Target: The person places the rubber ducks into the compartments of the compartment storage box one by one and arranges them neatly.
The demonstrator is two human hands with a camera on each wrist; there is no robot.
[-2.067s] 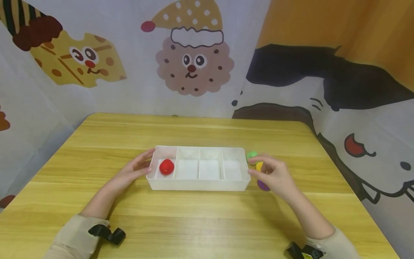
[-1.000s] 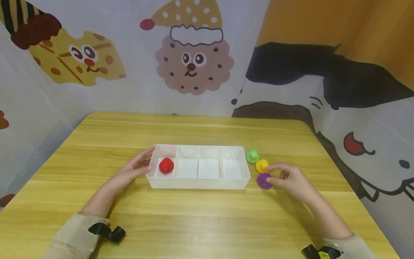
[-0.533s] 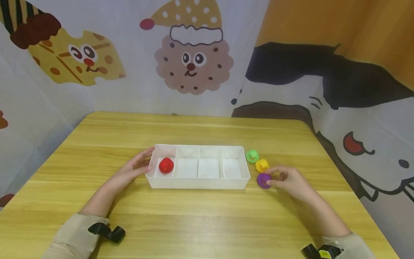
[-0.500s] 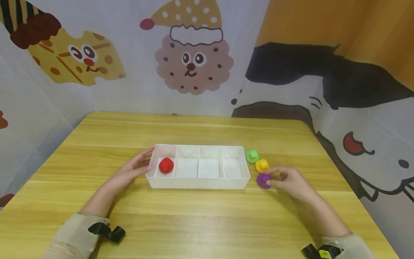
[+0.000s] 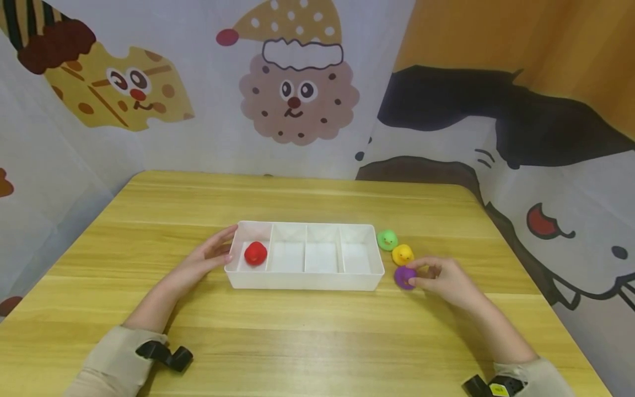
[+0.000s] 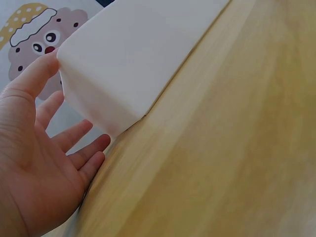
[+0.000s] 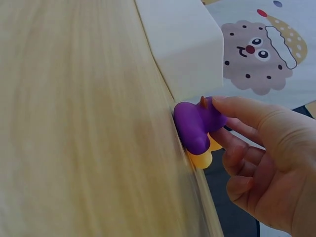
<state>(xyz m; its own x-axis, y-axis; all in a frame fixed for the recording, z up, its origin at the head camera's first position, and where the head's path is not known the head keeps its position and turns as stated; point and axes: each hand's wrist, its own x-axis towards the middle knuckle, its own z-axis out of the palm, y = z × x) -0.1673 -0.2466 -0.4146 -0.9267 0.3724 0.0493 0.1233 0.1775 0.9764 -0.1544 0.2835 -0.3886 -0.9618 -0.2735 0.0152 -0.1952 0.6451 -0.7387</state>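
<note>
A white four-slot box (image 5: pixel 305 281) lies across the table, with a red toy duck (image 5: pixel 255 253) in its leftmost compartment. My left hand (image 5: pixel 205 256) touches the box's left end, thumb tip at the rim corner and the other fingers loosely extended, as the left wrist view shows. To the right of the box, my right hand (image 5: pixel 444 278) pinches a purple toy duck (image 7: pixel 195 126) between thumb and fingers. Just behind it sits a yellow toy duck (image 5: pixel 402 255), partly hidden by the purple one in the right wrist view. Farther back, a green toy duck (image 5: pixel 387 240) stands beside the box's right wall.
The wooden table (image 5: pixel 307 342) reaches back to a curtain (image 5: pixel 198 149) printed with cartoon figures. Thin dividers (image 5: pixel 305 251) part the box's inside. Black wrist cameras (image 5: pixel 163 355) are strapped over both beige sleeves.
My right hand has moved from the box's right end over to the ducks and taken hold of the purple one. My left hand and the box have stayed put.
</note>
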